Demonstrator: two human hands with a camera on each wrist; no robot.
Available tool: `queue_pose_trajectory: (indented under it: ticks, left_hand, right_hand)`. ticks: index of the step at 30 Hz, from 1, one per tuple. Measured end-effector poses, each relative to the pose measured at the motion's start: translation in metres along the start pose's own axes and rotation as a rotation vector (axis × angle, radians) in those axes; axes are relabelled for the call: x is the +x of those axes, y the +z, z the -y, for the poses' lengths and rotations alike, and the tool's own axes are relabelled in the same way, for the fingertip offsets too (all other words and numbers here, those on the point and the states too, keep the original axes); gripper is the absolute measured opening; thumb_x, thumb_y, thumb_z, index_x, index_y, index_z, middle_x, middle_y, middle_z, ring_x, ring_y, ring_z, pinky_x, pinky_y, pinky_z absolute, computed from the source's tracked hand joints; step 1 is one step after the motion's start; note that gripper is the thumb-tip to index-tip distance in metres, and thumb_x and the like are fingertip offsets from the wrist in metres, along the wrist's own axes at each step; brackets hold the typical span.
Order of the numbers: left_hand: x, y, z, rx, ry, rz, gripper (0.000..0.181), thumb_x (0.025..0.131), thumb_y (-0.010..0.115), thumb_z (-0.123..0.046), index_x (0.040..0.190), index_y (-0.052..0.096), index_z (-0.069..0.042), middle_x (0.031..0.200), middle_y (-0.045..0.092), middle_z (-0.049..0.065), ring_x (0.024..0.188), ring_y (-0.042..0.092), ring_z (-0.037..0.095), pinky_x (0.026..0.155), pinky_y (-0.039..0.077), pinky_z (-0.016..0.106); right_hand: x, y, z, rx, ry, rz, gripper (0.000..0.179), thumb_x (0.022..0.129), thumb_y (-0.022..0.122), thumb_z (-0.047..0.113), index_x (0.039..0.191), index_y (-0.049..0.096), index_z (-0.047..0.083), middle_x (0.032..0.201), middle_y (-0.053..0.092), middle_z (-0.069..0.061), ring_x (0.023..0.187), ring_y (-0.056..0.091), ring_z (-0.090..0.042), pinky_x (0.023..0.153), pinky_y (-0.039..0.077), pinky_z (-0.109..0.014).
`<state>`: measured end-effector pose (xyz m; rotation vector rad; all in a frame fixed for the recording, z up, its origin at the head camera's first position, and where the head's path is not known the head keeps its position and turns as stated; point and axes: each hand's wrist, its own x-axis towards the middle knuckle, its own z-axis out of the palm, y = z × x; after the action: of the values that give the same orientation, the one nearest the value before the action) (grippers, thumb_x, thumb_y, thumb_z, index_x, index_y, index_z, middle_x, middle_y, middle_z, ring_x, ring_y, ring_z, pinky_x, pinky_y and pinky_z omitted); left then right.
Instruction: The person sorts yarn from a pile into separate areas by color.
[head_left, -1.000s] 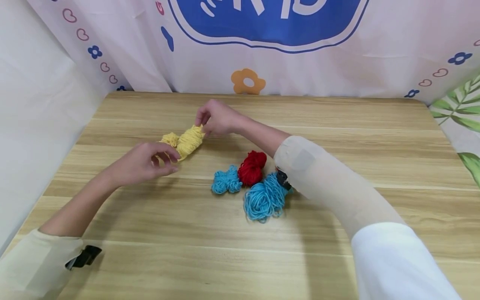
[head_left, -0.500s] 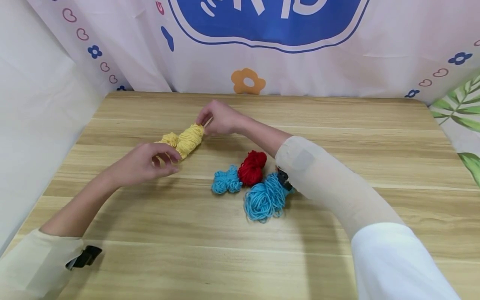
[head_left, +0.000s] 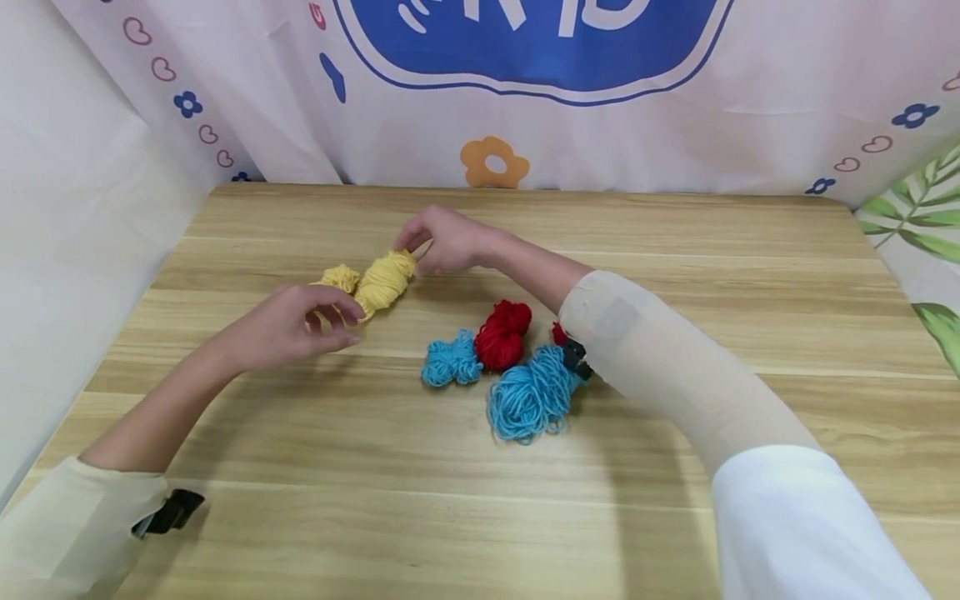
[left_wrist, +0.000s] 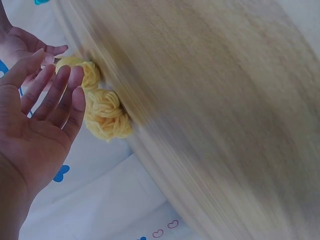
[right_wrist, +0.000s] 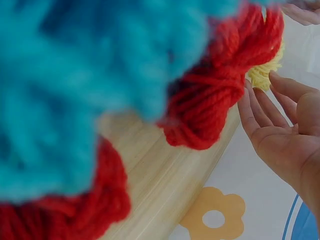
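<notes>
In the head view a twisted skein of yellow yarn (head_left: 386,280) lies at a slant between my two hands. My right hand (head_left: 450,242) pinches its upper right end between thumb and fingers. Close to its lower end is my left hand (head_left: 292,327), fingers loosely bent, thumb and fingertips apart; whether it touches the yarn I cannot tell. A second yellow yarn bundle (head_left: 341,278) sits just left of the skein, partly hidden by the left hand. The left wrist view has a yellow bundle (left_wrist: 107,117) beyond the left fingertips.
Toward the table's middle lie a small blue yarn bundle (head_left: 452,359), a red one (head_left: 504,336) and a larger loose blue one (head_left: 531,396). Another red bundle (head_left: 559,333) shows partly beneath the right forearm. A printed curtain (head_left: 615,142) hangs behind the wooden table (head_left: 375,517).
The right hand has shifted slightly right and toward me, and the yellow skein has moved right with it. More of the red bundle beneath the right forearm shows. The left hand has stayed in place.
</notes>
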<state>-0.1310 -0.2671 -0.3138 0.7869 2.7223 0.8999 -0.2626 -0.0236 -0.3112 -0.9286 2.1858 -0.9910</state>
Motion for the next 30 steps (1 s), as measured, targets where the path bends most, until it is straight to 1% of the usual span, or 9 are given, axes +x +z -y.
queue_pose_trajectory:
  ticks: [3,6,9,13,16,20,25,30]
  left_hand:
    - [0.000,0.000,-0.001,0.000,-0.006,0.003,0.019,0.089,0.082,-0.007,0.105,0.074,-0.003,0.098,0.073,0.004,0.087,0.067,0.017,0.070,0.056,0.028]
    - [0.000,-0.001,-0.002,-0.005,-0.015,0.008,0.019,0.089,0.082,-0.007,0.105,0.074,-0.003,0.098,0.073,0.004,0.088,0.066,0.017,0.070,0.055,0.027]
    - [0.000,-0.001,-0.003,-0.008,-0.015,0.010,0.019,0.089,0.082,-0.007,0.105,0.074,-0.003,0.098,0.073,0.004,0.088,0.067,0.017,0.071,0.056,0.027]
    - [0.000,-0.001,-0.003,-0.010,-0.010,0.009,0.020,0.089,0.082,-0.007,0.106,0.074,-0.003,0.098,0.074,0.003,0.088,0.067,0.017,0.071,0.056,0.028]
    - [-0.001,-0.001,-0.002,-0.009,-0.010,0.004,0.020,0.088,0.083,-0.007,0.106,0.074,-0.003,0.098,0.073,0.003,0.088,0.066,0.017,0.071,0.056,0.028]
    - [-0.001,-0.001,-0.002,-0.011,-0.013,0.004,0.021,0.088,0.083,-0.007,0.106,0.074,-0.002,0.098,0.074,0.003,0.088,0.067,0.017,0.071,0.056,0.027]
    - [-0.001,-0.002,-0.004,-0.019,-0.023,0.017,0.021,0.089,0.082,-0.007,0.107,0.074,-0.002,0.099,0.074,0.003,0.089,0.067,0.017,0.072,0.056,0.027]
    - [-0.001,-0.002,-0.004,-0.013,-0.028,0.019,0.021,0.089,0.082,-0.008,0.108,0.074,-0.002,0.100,0.073,0.004,0.089,0.066,0.017,0.071,0.055,0.026]
  right_hand:
    - [-0.001,0.000,0.000,0.014,0.009,0.009,0.045,0.093,0.068,-0.004,0.138,0.062,0.001,0.138,0.063,-0.017,0.102,0.067,-0.019,0.082,0.058,-0.036]
    - [-0.002,0.000,0.000,0.023,0.019,0.019,0.046,0.094,0.067,-0.004,0.139,0.061,0.001,0.139,0.063,-0.017,0.109,0.065,-0.020,0.085,0.059,-0.037]
    - [-0.001,0.002,0.002,0.033,0.027,0.028,0.047,0.094,0.068,-0.003,0.140,0.060,0.000,0.139,0.062,-0.017,0.111,0.065,-0.021,0.087,0.059,-0.035]
    - [0.000,0.004,0.006,0.071,0.021,0.052,0.050,0.093,0.069,-0.005,0.142,0.058,-0.001,0.142,0.060,-0.018,0.112,0.068,-0.024,0.088,0.059,-0.034]
    - [0.002,0.007,0.009,0.091,0.009,0.077,0.054,0.092,0.069,-0.007,0.145,0.055,-0.002,0.146,0.056,-0.018,0.119,0.066,-0.025,0.090,0.058,-0.031]
    - [0.004,0.008,0.010,0.080,0.001,0.095,0.059,0.093,0.068,-0.007,0.149,0.051,0.000,0.153,0.051,-0.018,0.125,0.063,-0.026,0.092,0.056,-0.026]
    - [0.003,0.008,0.009,0.071,0.003,0.091,0.061,0.094,0.069,-0.006,0.151,0.049,0.002,0.157,0.046,-0.016,0.128,0.061,-0.028,0.095,0.055,-0.026]
    - [0.000,0.005,0.007,0.086,0.000,0.094,0.063,0.094,0.069,-0.006,0.153,0.047,0.003,0.158,0.045,-0.015,0.129,0.061,-0.029,0.097,0.055,-0.027]
